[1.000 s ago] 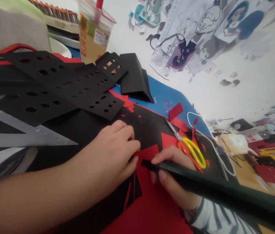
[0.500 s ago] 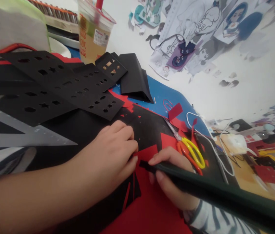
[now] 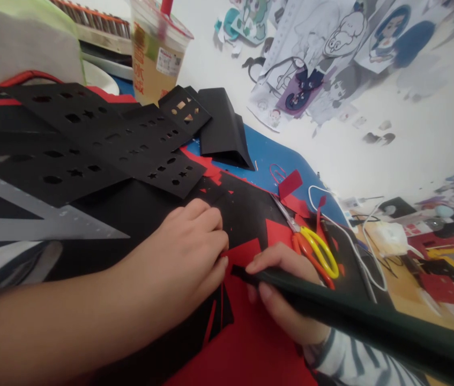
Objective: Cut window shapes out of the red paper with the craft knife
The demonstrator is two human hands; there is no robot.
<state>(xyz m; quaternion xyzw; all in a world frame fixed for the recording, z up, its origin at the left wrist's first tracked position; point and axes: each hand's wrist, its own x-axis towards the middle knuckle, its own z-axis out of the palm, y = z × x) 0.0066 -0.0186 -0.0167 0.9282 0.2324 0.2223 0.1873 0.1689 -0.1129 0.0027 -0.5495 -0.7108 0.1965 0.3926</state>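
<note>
My left hand [image 3: 194, 252] is curled closed at the centre. Its thumb and fingers are pressed together, and what they hold, if anything, is hidden. To its right, my right hand [image 3: 287, 295] grips the near end of a long black strip [image 3: 355, 316], which looks like card, between thumb and fingers. The strip's small dark tip points at my left hand, and its other end runs out at the lower right. Red paper [image 3: 243, 348] lies under both hands. Just beyond my right hand, scissors [image 3: 315, 249] with yellow and orange handles rest on red scraps.
Black cards with cut-out shapes [image 3: 110, 139] lie at the back left, beside a folded black card [image 3: 224, 123]. A clear set square [image 3: 61, 222] is at left. Behind stands a drink cup [image 3: 158, 64]. A white cable [image 3: 365, 252] runs along the right.
</note>
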